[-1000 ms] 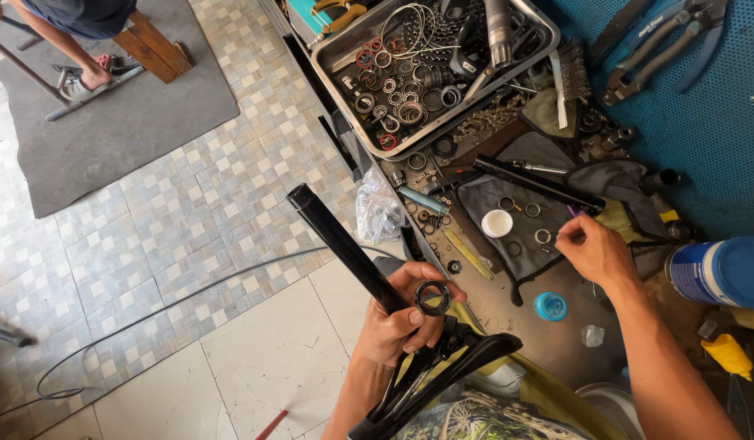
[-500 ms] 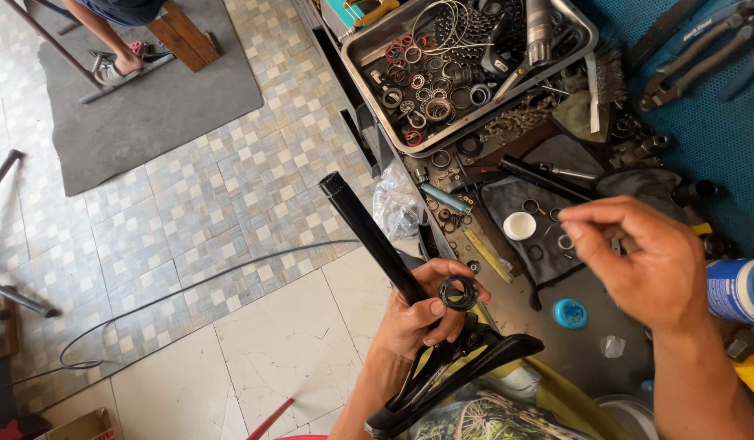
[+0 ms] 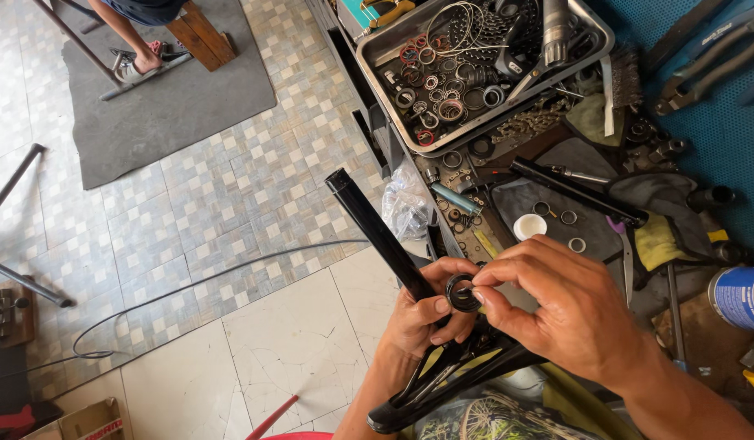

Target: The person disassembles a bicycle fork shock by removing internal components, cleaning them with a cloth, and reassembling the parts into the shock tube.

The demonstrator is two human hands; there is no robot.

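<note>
My left hand (image 3: 417, 326) grips a black bicycle fork (image 3: 375, 230) near its crown, the steerer tube pointing up and left over the tiled floor. The left thumb rests by a black ring (image 3: 461, 294), which sits against the tube. My right hand (image 3: 568, 314) reaches in from the right, and its thumb and fingertips pinch the right side of that ring. The fork legs (image 3: 442, 383) run down toward the bottom edge, partly hidden by both hands.
A metal tray (image 3: 375, 61) of rings, bearings and cables lies at the top. The cluttered bench holds a black tube (image 3: 572, 191), a white cap (image 3: 529, 226), a blue and white can (image 3: 739, 297) and pliers (image 3: 711, 61). On the floor lies a cable (image 3: 189, 292). Another person's foot (image 3: 145, 59) rests on a grey mat (image 3: 173, 114).
My right hand has come from the bench at the right over to the fork and taken the ring with its fingertips. The left hand keeps hold of the fork.
</note>
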